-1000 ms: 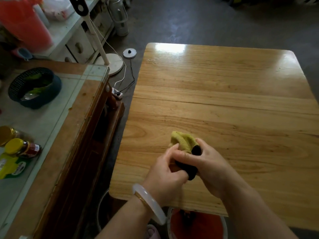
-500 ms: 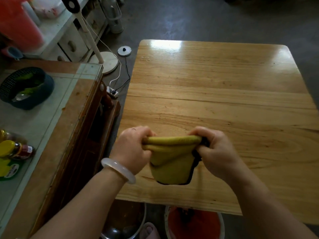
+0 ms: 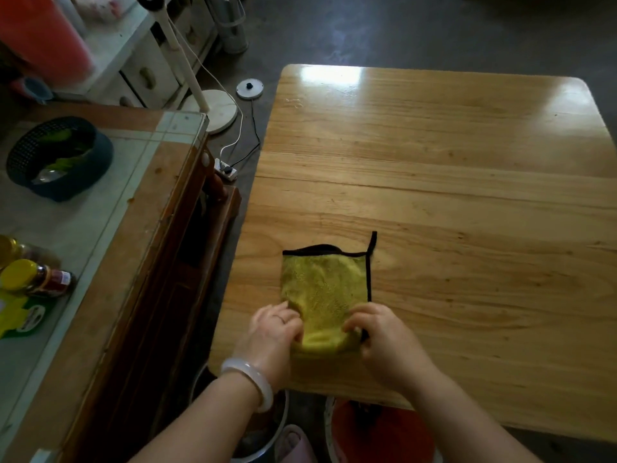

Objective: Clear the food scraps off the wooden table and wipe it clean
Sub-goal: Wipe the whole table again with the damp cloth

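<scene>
A yellow cloth (image 3: 325, 289) with black edging lies spread flat on the wooden table (image 3: 450, 182), near its front left corner. A black loop sticks out at the cloth's far right corner. My left hand (image 3: 272, 332) pinches the cloth's near left corner, and my right hand (image 3: 379, 332) pinches the near right corner. Both hands sit close to the table's front edge. No food scraps show on the tabletop.
A red bucket (image 3: 384, 432) and a metal pot (image 3: 263, 432) stand on the floor under the table's front edge. To the left is a glass-topped cabinet (image 3: 110, 208) with a dark basket (image 3: 60, 158) and jars (image 3: 36, 279). A lamp base (image 3: 213, 110) and cables lie on the floor.
The cloth was bunched between both hands, then stretched out in the air. Now it lies unfolded flat on the table with both hands at its near corners.
</scene>
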Demonstrator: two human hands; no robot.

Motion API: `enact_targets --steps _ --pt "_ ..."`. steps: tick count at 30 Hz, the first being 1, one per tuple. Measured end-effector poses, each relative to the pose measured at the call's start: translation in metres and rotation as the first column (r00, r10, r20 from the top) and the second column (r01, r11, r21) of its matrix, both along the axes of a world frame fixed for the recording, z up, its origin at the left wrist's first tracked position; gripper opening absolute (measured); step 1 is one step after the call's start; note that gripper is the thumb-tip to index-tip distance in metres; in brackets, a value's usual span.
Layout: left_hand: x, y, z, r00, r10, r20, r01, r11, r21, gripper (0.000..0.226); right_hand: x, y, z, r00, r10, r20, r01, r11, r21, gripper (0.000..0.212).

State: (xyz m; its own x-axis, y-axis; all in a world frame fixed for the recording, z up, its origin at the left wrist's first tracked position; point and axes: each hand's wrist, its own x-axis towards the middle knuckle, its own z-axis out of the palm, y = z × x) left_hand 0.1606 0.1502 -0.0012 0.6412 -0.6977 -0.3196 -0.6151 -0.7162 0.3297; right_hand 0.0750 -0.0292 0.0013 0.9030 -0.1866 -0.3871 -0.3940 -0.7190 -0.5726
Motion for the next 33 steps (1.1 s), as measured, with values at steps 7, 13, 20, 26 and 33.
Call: enact_targets --steps 7,13,20,26,33 --pt "0.001 -0.013 -0.019 0.997 0.057 0.044 -0.051 0.990 -0.134 0.035 0.021 0.020 -0.017 0.926 -0.331 0.183 0.332 0.943 0.027 0.028" --pt "0.027 -0.034 -0.047 0.987 0.145 0.065 -0.146 0.989 0.000 0.041 0.064 0.057 -0.053 0.915 -0.395 0.077 0.390 0.918 0.072 0.049" --pt "0.063 -0.027 -0.060 0.960 0.201 0.194 -0.214 0.975 0.051 0.031 0.093 0.065 -0.089 0.992 -0.056 0.115 0.088 0.951 -0.297 0.064" --pt "0.100 -0.016 -0.059 0.953 0.248 0.173 -0.275 0.950 0.148 0.039 0.141 0.061 -0.094 0.975 0.208 0.074 -0.167 0.912 -0.374 0.063" --pt "0.060 0.025 -0.034 0.971 0.208 -0.115 -0.168 0.943 0.287 0.044 0.099 0.076 -0.088 0.866 0.491 0.096 -0.452 0.850 -0.271 0.055"
